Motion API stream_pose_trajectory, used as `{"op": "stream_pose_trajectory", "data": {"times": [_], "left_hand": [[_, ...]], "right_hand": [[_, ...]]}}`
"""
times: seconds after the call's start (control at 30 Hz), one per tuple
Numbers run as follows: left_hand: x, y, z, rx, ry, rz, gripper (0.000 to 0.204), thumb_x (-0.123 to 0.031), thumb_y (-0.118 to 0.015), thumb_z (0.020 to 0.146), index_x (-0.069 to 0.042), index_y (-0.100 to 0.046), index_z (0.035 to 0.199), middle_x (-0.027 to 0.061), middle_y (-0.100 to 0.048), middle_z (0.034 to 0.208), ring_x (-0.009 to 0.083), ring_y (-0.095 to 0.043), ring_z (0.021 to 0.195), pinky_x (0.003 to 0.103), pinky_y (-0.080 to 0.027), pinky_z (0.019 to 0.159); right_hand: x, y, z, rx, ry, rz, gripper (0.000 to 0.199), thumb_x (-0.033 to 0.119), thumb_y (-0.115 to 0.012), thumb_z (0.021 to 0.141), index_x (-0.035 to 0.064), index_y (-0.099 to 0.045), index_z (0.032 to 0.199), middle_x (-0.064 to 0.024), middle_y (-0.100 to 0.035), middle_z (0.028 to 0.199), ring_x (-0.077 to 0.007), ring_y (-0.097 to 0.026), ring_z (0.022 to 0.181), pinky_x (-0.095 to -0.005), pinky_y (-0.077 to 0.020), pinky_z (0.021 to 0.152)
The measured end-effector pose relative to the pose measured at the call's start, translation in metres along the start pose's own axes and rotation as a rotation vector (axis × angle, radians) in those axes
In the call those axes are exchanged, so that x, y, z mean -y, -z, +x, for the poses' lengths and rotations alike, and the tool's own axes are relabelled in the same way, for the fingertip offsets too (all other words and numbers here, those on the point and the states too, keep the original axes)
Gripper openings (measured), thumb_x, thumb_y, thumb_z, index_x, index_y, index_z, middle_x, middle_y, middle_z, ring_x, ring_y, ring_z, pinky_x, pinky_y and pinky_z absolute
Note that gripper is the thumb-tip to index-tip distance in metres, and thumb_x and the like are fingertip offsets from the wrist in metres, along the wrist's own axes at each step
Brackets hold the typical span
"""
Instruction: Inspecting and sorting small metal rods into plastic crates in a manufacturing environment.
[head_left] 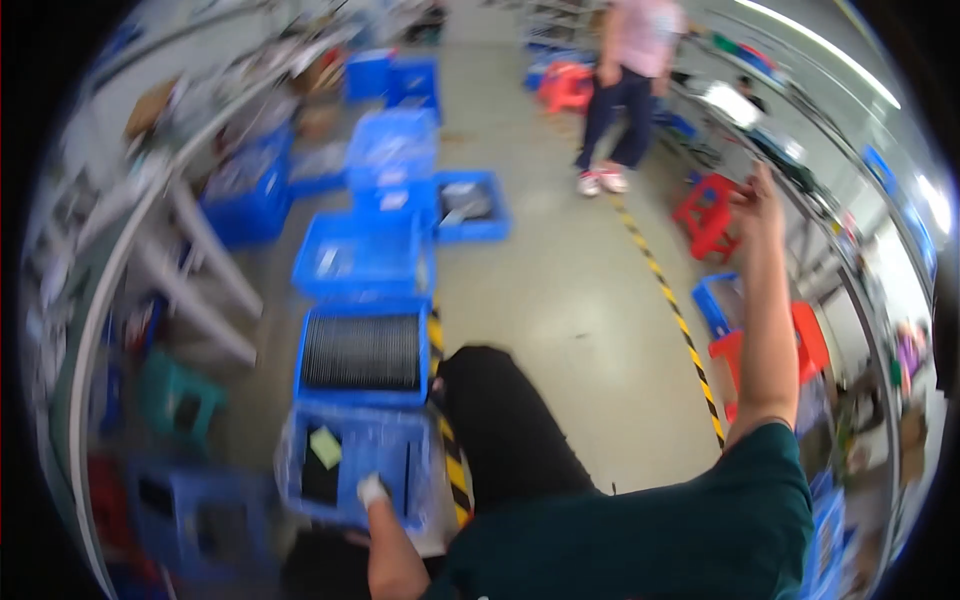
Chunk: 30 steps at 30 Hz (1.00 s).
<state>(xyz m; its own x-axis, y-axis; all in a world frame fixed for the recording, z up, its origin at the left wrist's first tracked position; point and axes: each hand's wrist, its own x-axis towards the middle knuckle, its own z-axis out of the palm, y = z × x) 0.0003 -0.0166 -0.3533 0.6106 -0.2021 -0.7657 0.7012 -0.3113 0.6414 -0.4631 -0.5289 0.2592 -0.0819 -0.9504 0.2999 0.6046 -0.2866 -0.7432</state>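
Observation:
My left hand (372, 492), whitish over the fingers, reaches down into a blue plastic bin (425, 470) lined with clear film. Its fingers are too blurred to tell what they touch. Inside that bin lie a dark flat piece (319, 482) and a pale yellow-green slip of paper (325, 447), both left of the hand. A dark thin strip (407, 478) is on its right. My right hand (760, 208) is raised far out to the right, fingers apart, with nothing visible in it.
Just beyond stands a blue bin (300, 352) with a row of thin dark sheets (360, 352). More blue bins (365, 250) follow. Benches line both sides; red stools (712, 215) and a teal stool (180, 395) stand by them. A person (635, 90) stands ahead, near yellow-black floor tape (665, 290).

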Motion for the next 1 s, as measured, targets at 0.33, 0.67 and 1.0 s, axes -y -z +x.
{"op": "stream_pose_trajectory", "data": {"times": [0.33,0.67,1.0], "left_hand": [[-0.035,0.008,-0.071,-0.424,-0.128,0.601,0.044,-0.027,-0.057,0.076,-0.012,-0.063,0.117,0.0189,-0.061,0.116,0.0336,-0.059,0.109,0.040,-0.045,0.094],[-0.076,0.037,-0.021,-0.500,-0.021,0.743,0.056,-0.026,-0.060,0.077,-0.017,-0.050,0.131,0.0171,-0.056,0.125,0.0325,-0.055,0.114,0.041,-0.046,0.094],[-0.043,0.043,0.039,-0.048,-0.103,1.286,0.038,-0.029,-0.051,0.080,-0.016,-0.062,0.114,0.0122,-0.062,0.116,0.0296,-0.059,0.108,0.041,-0.046,0.092]], "right_hand": [[-0.088,-0.020,-0.023,0.354,-0.454,0.027,0.030,0.016,-0.049,0.097,0.0100,-0.039,0.070,0.0033,-0.022,0.056,-0.0092,-0.021,0.050,-0.0252,-0.0209,0.047],[-0.276,-0.124,-0.206,0.684,-0.994,0.314,0.022,0.019,-0.049,0.098,0.0017,-0.060,0.106,0.0019,-0.031,0.060,-0.0084,-0.028,0.056,-0.0229,-0.0243,0.050],[-0.369,-0.166,-0.268,0.561,-1.300,0.380,0.017,0.017,-0.058,0.092,0.0021,-0.063,0.095,0.0033,-0.032,0.058,-0.0087,-0.028,0.055,-0.0239,-0.0249,0.051]]}}
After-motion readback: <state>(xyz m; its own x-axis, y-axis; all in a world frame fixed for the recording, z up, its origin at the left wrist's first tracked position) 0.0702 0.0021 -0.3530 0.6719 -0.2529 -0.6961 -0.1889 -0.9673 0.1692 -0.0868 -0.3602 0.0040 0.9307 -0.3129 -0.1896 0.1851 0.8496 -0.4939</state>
